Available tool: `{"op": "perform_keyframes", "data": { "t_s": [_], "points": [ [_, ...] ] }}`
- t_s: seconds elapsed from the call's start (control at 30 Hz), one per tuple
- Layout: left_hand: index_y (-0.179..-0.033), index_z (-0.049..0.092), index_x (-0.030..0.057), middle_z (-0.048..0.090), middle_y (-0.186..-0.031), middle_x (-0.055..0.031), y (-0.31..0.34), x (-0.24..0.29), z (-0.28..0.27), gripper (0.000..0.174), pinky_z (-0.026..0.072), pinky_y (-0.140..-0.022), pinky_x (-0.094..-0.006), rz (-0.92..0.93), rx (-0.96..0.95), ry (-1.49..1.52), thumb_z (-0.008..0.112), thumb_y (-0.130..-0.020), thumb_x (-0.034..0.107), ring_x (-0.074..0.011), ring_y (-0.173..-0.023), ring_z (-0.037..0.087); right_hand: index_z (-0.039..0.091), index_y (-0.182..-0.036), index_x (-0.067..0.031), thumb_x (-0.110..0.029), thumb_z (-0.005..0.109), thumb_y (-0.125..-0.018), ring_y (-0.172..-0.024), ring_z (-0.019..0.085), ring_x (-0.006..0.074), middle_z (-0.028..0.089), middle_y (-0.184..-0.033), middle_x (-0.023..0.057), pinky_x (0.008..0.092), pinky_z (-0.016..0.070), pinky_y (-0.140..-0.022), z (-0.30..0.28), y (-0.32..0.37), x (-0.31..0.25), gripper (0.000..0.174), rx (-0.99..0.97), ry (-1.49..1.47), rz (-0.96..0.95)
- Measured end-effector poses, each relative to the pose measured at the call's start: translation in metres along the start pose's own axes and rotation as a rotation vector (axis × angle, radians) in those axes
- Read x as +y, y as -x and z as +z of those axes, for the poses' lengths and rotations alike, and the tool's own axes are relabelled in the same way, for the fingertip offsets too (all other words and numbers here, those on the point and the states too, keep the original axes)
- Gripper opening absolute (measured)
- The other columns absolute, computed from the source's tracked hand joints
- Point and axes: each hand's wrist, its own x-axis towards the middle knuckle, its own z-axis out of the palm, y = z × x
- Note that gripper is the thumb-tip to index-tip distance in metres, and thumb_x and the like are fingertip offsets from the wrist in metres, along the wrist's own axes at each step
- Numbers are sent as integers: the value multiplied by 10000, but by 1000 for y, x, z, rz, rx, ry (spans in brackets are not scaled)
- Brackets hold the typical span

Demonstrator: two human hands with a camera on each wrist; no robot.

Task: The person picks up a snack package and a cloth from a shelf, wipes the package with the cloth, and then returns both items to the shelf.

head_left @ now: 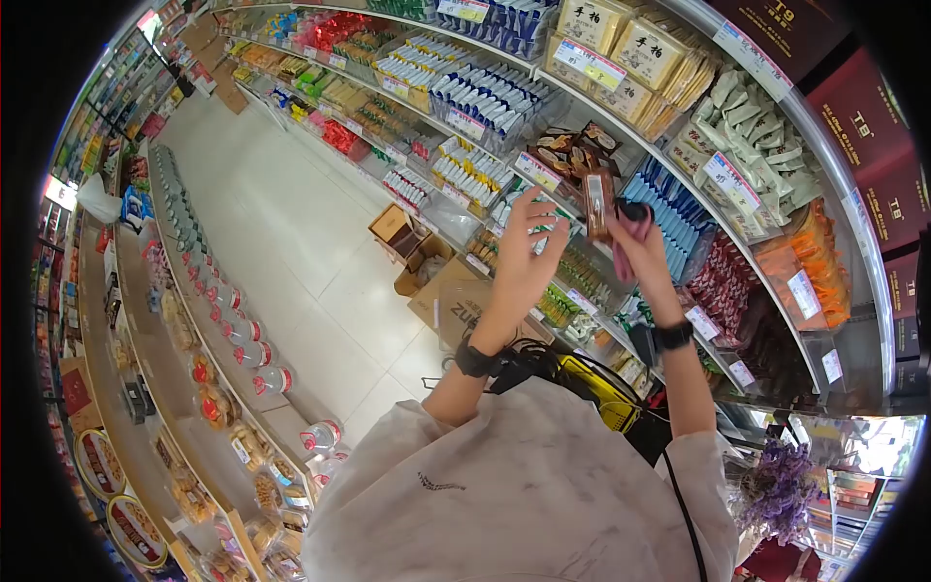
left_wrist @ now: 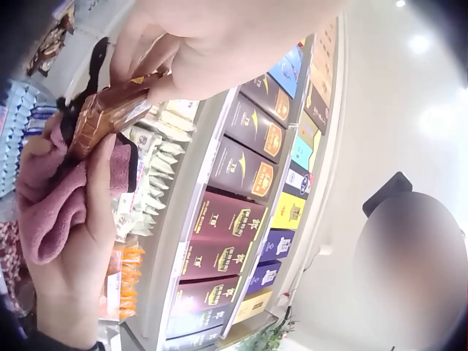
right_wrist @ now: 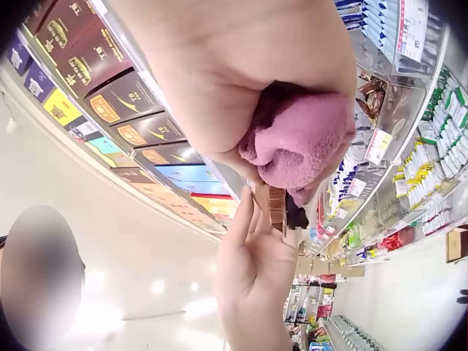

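My right hand [head_left: 645, 254] holds a flat brown packet [head_left: 598, 202] upright in front of the snack shelf. Bunched in the same hand is a pink cloth [right_wrist: 314, 139] with a black part [head_left: 633, 210] showing beside the packet. The left hand [head_left: 529, 254] is raised just left of the packet, its fingers spread and bent, with a small gap between them in the head view. In the left wrist view its fingertips overlap the upper end of the shiny brown packet [left_wrist: 99, 124]. Behind the packet, similar brown packets [head_left: 567, 153] lie in a shelf bin.
Blue packets [head_left: 669, 209] fill the bin to the right, and white-and-blue sticks [head_left: 495, 97] the one to the left. Dark red boxes [head_left: 863, 136] line the upper shelf. Open cardboard boxes [head_left: 422, 267] stand on the floor, near a yellow basket [head_left: 601, 393]. Plastic jars [head_left: 272, 380] line the opposite shelf.
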Motion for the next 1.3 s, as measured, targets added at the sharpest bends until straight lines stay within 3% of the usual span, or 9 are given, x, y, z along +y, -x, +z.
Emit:
{"op": "perform_keyframes", "data": {
  "t_s": [0.17, 0.3, 0.53, 0.67, 0.77, 0.8, 1.1, 1.23, 1.3],
  "points": [
    [-1391, 489, 13, 661, -1182, -122, 3, 12, -21, 437, 523, -918, -319, -61, -59, 49, 631, -982, 78, -174, -1052, 655, 603, -797, -3, -326, 767, -824, -696, 686, 358, 623, -656, 159, 467, 517, -641, -3, -106, 36, 363, 372, 653, -313],
    [-1350, 529, 7, 688, -1142, -114, 11, 16, -24, 367, 524, -917, -308, -60, -104, 28, 605, -995, 60, -168, -1039, 667, 649, -902, -37, -234, 723, -795, -910, 680, 422, 701, -906, 221, 506, 541, -770, 11, -148, 28, 235, 249, 890, -272],
    [-1323, 561, 5, 704, -1106, -107, 16, 15, -20, 318, 525, -917, -304, -93, -153, 0, 587, -1013, 73, -164, -1021, 677, 657, -1003, -18, -197, 740, -814, -945, 654, 451, 685, -1001, 237, 516, 528, -797, 21, -179, 49, 273, 303, 694, -416],
    [-1330, 564, 8, 707, -1098, -114, 13, 11, -17, 321, 535, -889, -304, -103, -179, 10, 571, -1015, 73, -166, -1001, 678, 671, -1103, -23, -144, 736, -853, -738, 689, 359, 690, -858, 189, 450, 522, -643, 9, -133, 64, 286, 419, 548, -702],
    [-1337, 564, 6, 706, -1097, -121, 9, 7, -9, 335, 544, -867, -307, -51, -250, -30, 553, -1006, 57, -176, -985, 679, 677, -1156, -49, -157, 741, -893, -502, 605, 176, 640, -689, 81, 342, 461, -486, -8, -48, 35, 292, 231, 140, -135],
    [-1339, 567, 11, 706, -1096, -123, 7, 3, -5, 353, 547, -863, -308, -45, -275, -25, 551, -987, 43, -188, -981, 681, 680, -1148, -72, -190, 734, -928, -418, 487, 57, 571, -606, -5, 268, 371, -403, -14, -31, 45, 255, 317, 56, -278],
    [-1319, 599, 19, 693, -1118, -116, -1, 1, 66, 338, 527, -931, -345, -191, -474, -36, 566, -1001, 129, -204, -1049, 658, 675, -996, -19, -211, 851, -791, -738, 608, 140, 698, -836, 58, 327, 513, -702, -203, 118, 104, 331, 864, 124, -152],
    [-1313, 610, 19, 696, -1118, -108, 1, -3, 89, 332, 526, -934, -345, -208, -499, -71, 566, -1006, 136, -202, -1047, 660, 665, -968, -1, -179, 840, -758, -714, 611, 142, 668, -767, 88, 327, 505, -674, -282, 172, 131, 326, 1210, 495, -31],
    [-1311, 609, 22, 695, -1117, -103, 3, -5, 96, 323, 524, -938, -345, -219, -509, -98, 573, -1021, 159, -198, -1042, 660, 652, -946, 9, -174, 818, -752, -722, 673, 249, 684, -774, 144, 376, 519, -687, -320, 191, 151, 315, 1310, 517, 6]
  ]
}}
